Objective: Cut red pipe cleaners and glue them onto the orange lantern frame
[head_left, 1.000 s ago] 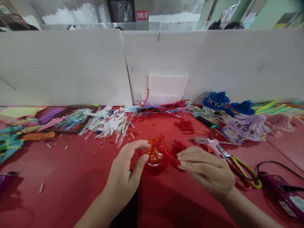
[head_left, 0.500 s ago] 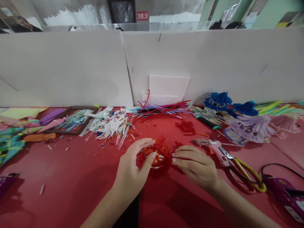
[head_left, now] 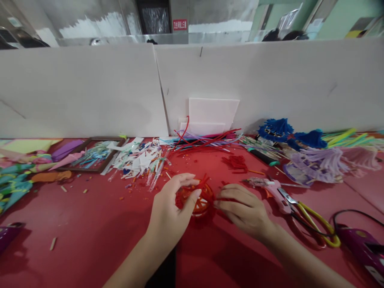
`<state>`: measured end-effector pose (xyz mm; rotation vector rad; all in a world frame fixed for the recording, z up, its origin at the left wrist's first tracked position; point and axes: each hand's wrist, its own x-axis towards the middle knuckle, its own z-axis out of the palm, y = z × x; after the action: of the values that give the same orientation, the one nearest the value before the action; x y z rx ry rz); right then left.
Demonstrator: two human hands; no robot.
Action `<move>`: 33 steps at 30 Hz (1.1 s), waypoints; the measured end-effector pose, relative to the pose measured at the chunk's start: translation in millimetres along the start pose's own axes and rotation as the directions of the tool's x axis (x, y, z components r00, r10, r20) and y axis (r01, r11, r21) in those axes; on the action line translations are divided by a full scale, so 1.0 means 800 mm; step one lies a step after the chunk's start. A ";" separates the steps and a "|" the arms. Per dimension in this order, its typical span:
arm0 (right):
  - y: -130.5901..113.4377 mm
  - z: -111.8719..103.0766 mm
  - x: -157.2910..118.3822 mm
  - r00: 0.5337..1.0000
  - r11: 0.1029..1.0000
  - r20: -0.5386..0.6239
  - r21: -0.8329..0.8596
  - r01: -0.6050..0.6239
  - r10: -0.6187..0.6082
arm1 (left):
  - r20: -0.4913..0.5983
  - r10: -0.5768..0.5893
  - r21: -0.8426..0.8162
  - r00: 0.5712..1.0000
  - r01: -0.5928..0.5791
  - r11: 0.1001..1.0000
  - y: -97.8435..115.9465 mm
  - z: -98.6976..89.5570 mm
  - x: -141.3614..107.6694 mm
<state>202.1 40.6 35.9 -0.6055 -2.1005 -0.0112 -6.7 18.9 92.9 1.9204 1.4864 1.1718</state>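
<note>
My left hand (head_left: 168,210) curls its fingers and thumb around the left side of a round orange-and-red craft piece (head_left: 201,205) with spoke-like strips and white gaps. A red pipe cleaner (head_left: 204,181) sticks up across its top. At the piece's right edge, the fingertips of my right hand (head_left: 247,208) are pinched together on what looks like a red pipe cleaner, mostly hidden by the fingers. Just beyond lies a tangle of bent red pipe cleaners (head_left: 235,163).
Right of my hands lie a pink glue gun (head_left: 277,194), yellow-handled scissors (head_left: 316,218) and a purple device (head_left: 360,246). Loose pipe cleaners (head_left: 207,141) line the white partition (head_left: 90,88). Paper scraps (head_left: 141,158) and a brown frame (head_left: 90,170) are at left; blue and lilac fringed pieces (head_left: 321,160) at right.
The red strip that lay across the piece toward my right fingers now shows less. My right hand has shifted slightly left; the left hand keeps its hold. The view tilts up a little.
</note>
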 end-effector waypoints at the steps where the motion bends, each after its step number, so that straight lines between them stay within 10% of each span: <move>1: 0.000 0.000 0.001 1.000 1.000 -0.001 0.003 -0.004 0.004 | -0.002 0.004 0.005 1.000 -0.004 1.000 0.000 0.000 0.000; 33: -0.007 0.005 0.002 0.993 0.994 0.048 0.014 -0.105 0.104 | -0.026 0.091 0.155 0.996 -0.086 0.984 -0.003 0.006 0.004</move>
<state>196.0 37.0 36.2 -0.7112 -2.1100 0.0805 -3.8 23.3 89.7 2.0984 1.5635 1.1618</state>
